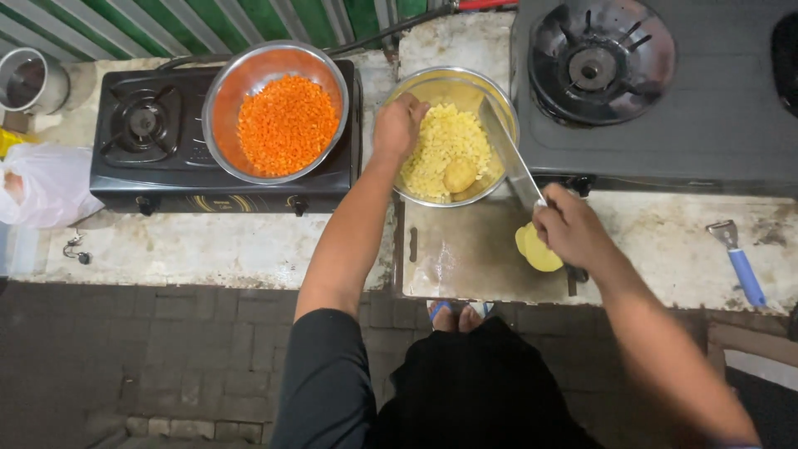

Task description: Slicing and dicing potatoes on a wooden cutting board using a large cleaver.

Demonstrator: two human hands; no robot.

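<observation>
Nearest me, my sandalled toes (455,313) poke out under the counter edge. On the cutting board (465,258) my right hand (572,229) is closed round a knife handle, blade (509,154) angled up over the bowl rim. Under that hand sits a peeled potato piece (536,249), pale yellow, touching the board, not yet cut up as far as I can see. A blue-handled peeler (738,262) lies well off to the right on the worn countertop (208,249).

Further out, my left hand (397,126) is down in the steel bowl (432,83), fingers curled among the diced potato (445,150) — can't tell if it's pinching anything or just resting, fingertips are hidden. One whole peeled potato (460,175) sits on top of the dice, uncut.

So: bowl holds plenty of cubes, most of the dicing looks done; left are the whole potato and the piece on the board.

Left of that, a second bowl of diced carrot (285,125) sits on a black two-burner stove (150,141) — looks finished. Far right, a big gas burner (600,58). White plastic bag (41,183) at the left edge.
</observation>
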